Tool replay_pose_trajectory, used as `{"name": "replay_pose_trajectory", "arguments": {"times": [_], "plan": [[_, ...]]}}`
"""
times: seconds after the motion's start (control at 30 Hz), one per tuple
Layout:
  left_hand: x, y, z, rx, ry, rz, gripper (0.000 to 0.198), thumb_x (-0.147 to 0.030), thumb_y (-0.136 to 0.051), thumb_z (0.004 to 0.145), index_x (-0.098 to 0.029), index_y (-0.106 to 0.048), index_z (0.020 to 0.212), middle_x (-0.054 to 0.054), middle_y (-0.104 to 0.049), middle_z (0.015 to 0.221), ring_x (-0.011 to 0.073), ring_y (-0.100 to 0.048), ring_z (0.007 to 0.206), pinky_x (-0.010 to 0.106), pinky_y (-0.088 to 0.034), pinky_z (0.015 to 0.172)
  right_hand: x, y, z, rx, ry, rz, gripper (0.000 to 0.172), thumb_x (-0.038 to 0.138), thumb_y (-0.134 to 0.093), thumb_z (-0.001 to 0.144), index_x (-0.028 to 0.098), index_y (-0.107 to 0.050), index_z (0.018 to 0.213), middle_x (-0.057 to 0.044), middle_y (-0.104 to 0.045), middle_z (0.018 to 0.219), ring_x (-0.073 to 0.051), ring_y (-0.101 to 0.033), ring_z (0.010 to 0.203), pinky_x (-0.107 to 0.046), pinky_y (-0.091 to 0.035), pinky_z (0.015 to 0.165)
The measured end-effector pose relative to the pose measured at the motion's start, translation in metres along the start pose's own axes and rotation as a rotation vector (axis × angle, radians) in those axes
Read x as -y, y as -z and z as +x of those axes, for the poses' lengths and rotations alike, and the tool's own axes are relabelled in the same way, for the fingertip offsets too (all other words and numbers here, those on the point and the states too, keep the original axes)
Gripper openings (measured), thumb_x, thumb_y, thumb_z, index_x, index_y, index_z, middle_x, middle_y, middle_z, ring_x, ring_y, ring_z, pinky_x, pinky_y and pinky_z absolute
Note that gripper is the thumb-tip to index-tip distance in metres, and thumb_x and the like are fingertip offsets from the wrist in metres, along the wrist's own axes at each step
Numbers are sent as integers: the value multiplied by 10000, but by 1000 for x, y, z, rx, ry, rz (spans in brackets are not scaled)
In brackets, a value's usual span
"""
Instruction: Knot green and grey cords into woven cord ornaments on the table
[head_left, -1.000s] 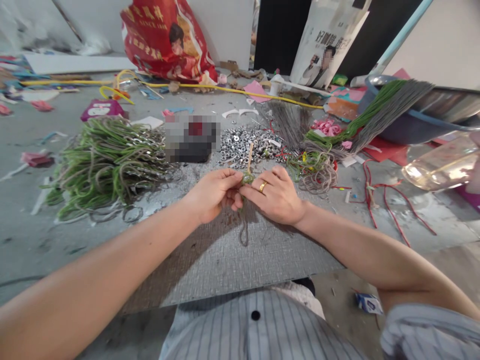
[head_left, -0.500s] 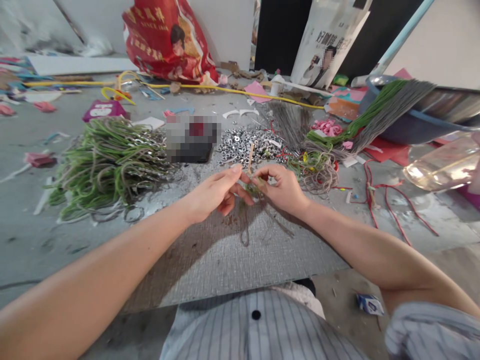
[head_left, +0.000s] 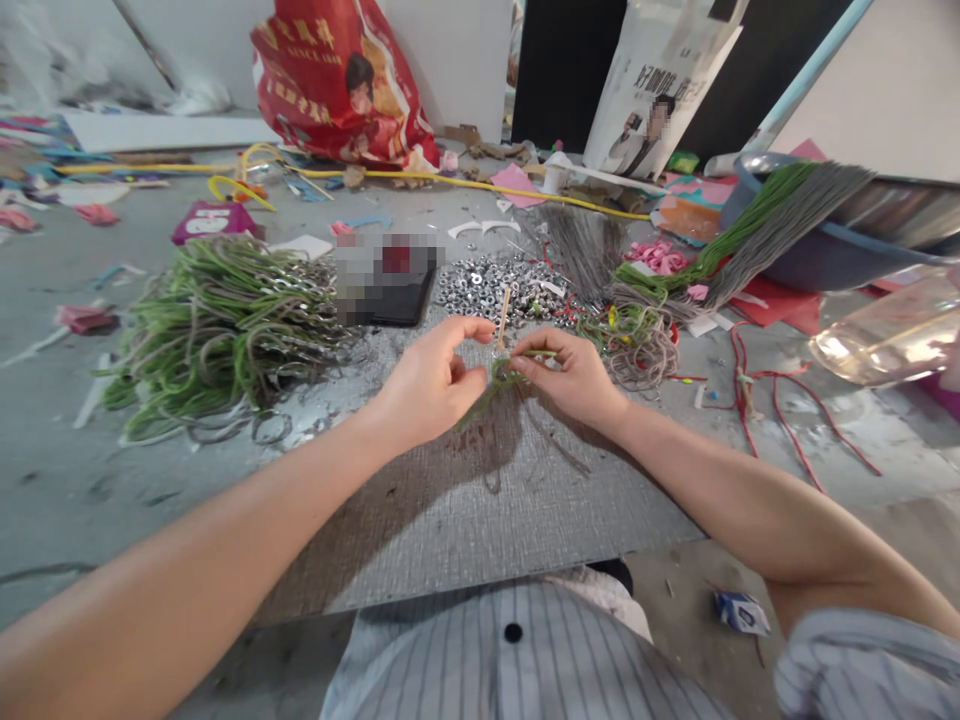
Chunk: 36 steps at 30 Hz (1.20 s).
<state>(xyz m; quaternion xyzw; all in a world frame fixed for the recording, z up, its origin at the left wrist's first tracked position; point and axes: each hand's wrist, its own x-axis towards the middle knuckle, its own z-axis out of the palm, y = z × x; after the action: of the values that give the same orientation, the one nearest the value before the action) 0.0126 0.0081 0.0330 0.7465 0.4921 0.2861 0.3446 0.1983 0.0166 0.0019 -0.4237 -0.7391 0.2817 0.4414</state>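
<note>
Evidently the piece at the centre of the frame is unfinished: the right hand (head_left: 574,378) pinches 1 green cord (head_left: 493,388) in its fingertips, while the left hand (head_left: 431,380), thumb and forefinger parted, is just beside it; whether it touches the cord I cannot tell. At the left lies a big pile of looped cords (head_left: 217,335), seemingly done; at the upper right, straight strands (head_left: 780,220) look unworked, so plenty seems left.

Left hand (head_left: 435,380), thumb and forefinger apart; right hand (head_left: 566,378) (fingertips together) in a pinch
</note>
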Motion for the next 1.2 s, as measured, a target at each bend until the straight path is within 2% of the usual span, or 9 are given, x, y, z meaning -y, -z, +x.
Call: {"name": "replay_pose_trajectory", "arguments": {"times": [0.17,0.23,0.33,0.4,0.5,0.67,0.83,1.0,1.2], "plan": [[-8,-7,-4,214,45,-476,579,-168,-481,712,-209,-375,1280,109,-508,1238,35,-516,515,240,-471,516,2,-3,-3,49,89,25,140,320,-610,788,185,-648,791,-11,-641,762,-115,-580,694,-288,-469,681],[-7,-8,-3,231,68,-530,572,-172,-488,710,-195,-384,1272,107,-534,1191,44,-536,532,240,-473,518,2,-4,-4,42,110,33,145,325,-614,790,186,-654,786,4,-613,718,-98,-546,638,-268,-454,630],[-6,-9,0,254,93,-566,536,-169,-484,720,-158,-403,1249,33,-598,876,78,-545,537,240,-466,526,3,-5,-3,41,89,54,145,332,-625,784,191,-659,775,16,-591,682,-89,-519,615,-257,-439,605],[-5,-10,2,251,88,-528,453,-179,-484,737,-137,-462,1187,-20,-541,693,87,-518,522,233,-446,520,3,-5,-3,43,43,91,148,335,-634,774,189,-656,770,10,-602,695,-93,-527,633,-263,-444,617],[-3,-9,4,194,36,-358,293,-245,-498,770,-135,-556,1036,-46,-466,596,80,-440,489,213,-371,475,3,-4,-2,12,-58,176,159,339,-639,756,181,-648,775,-2,-634,734,-101,-544,649,-278,-455,635],[3,-6,8,45,-88,-42,153,-270,-497,785,-154,-598,786,-28,-519,612,85,-416,540,212,-342,525,1,-1,0,-7,-148,203,175,341,-651,725,181,-661,794,-2,-656,731,-104,-543,630,-281,-456,625],[7,-4,10,-28,-139,127,173,-256,-472,807,-155,-606,767,-22,-567,627,92,-452,561,220,-358,569,-5,3,2,-19,-189,178,195,359,-622,748,183,-685,802,3,-648,704,-104,-535,614,-270,-444,606],[13,-4,12,-72,-208,243,185,-225,-460,824,-144,-618,774,-19,-567,587,82,-444,512,215,-336,522,-7,8,3,-25,-152,-18,247,393,-537,809,175,-636,748,4,-598,657,-113,-506,607,-257,-392,592],[21,-7,15,-93,-370,364,181,-212,-476,829,-153,-643,797,11,-636,664,96,-513,553,219,-369,540,0,8,3,81,-5,-417,284,301,-393,886,197,-440,626,22,-457,567,-106,-391,547,-258,-268,573]]}}
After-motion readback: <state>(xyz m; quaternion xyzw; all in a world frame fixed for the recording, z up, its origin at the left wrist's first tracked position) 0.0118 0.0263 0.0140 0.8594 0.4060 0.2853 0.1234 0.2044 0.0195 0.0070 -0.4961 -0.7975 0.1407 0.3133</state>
